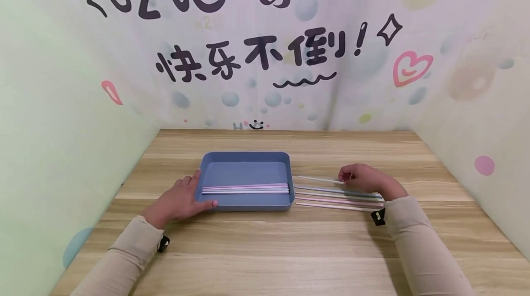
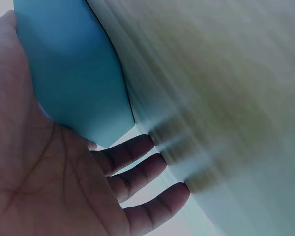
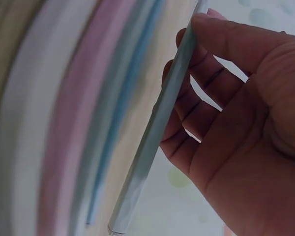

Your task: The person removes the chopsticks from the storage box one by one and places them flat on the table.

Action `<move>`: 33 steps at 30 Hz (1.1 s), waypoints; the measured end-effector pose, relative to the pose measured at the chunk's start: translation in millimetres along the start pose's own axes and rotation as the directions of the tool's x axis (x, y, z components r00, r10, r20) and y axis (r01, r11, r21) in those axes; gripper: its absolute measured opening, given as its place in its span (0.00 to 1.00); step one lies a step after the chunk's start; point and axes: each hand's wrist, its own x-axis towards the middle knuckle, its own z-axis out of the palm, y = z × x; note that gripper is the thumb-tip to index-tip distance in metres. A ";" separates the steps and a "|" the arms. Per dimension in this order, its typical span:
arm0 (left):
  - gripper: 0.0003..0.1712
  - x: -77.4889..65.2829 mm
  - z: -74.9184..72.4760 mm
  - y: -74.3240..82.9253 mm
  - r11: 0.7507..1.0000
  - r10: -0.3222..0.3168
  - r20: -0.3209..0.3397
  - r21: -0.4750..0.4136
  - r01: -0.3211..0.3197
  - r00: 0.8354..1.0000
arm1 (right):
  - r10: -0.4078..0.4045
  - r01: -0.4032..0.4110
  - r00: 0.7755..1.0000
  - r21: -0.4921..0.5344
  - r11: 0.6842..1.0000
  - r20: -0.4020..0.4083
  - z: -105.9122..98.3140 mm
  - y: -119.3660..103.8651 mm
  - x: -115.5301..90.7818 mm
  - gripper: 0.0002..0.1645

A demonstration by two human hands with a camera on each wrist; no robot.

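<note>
My left hand point(image 1: 182, 198) rests against the left end of a blue tray point(image 1: 244, 172), the thumb lying over its near rim. In the left wrist view the other fingers point(image 2: 150, 209) stretch past the tray's corner toward the tabletop. Inside the tray, pink and white chopsticks point(image 1: 244, 189) lie side by side near the front. My right hand point(image 1: 366, 179) pinches a pale green chopstick point(image 3: 160, 128) between thumb and fingertips, just behind a row of several loose chopsticks point(image 1: 331, 201) in white, pink and blue.
A wood-grain table point(image 1: 256, 250) carries the tray and the loose row to its right. Behind it hangs a wall sheet point(image 1: 265, 98) with black lettering and bubbles. Pale walls border the table left and right.
</note>
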 end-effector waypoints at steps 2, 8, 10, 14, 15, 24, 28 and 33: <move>0.68 0.6 0.6 0.2 1.000 0.003 0.002 0.002 -0.003 1.000 | -0.006 0.006 1.000 -0.003 1.000 0.000 1.5 1.6 -0.5 0.08; 0.68 1.5 0.6 -0.6 1.000 -0.001 0.000 0.000 0.001 1.000 | -0.031 0.031 0.999 0.001 1.000 0.020 4.0 1.3 2.6 0.08; 0.69 1.9 0.6 -0.8 1.000 -0.003 0.001 -0.002 0.003 1.000 | -0.036 0.035 0.999 0.006 0.999 0.025 4.5 1.0 3.8 0.09; 0.69 2.2 1.2 -0.9 1.000 -0.008 0.003 -0.004 0.008 1.000 | -0.029 0.029 0.999 0.009 1.000 0.030 6.2 1.2 5.9 0.09; 0.69 2.2 1.1 -0.9 1.000 -0.009 0.003 -0.004 0.009 1.000 | -0.026 0.025 0.999 0.011 1.000 0.031 6.7 1.2 6.4 0.09; 0.69 1.8 1.2 -1.3 1.000 -0.001 -0.011 0.005 0.001 1.000 | -0.002 0.002 1.000 0.026 1.000 0.026 12.0 1.6 9.0 0.08; 0.69 1.7 1.7 -1.8 1.000 -0.001 -0.011 0.001 0.001 1.000 | 0.001 -0.002 1.000 0.032 0.999 0.024 14.1 3.0 9.5 0.09; 0.69 1.5 1.6 -1.1 1.000 -0.008 -0.010 -0.007 0.008 1.000 | 0.008 -0.009 1.000 0.037 0.999 0.022 14.9 3.9 9.4 0.09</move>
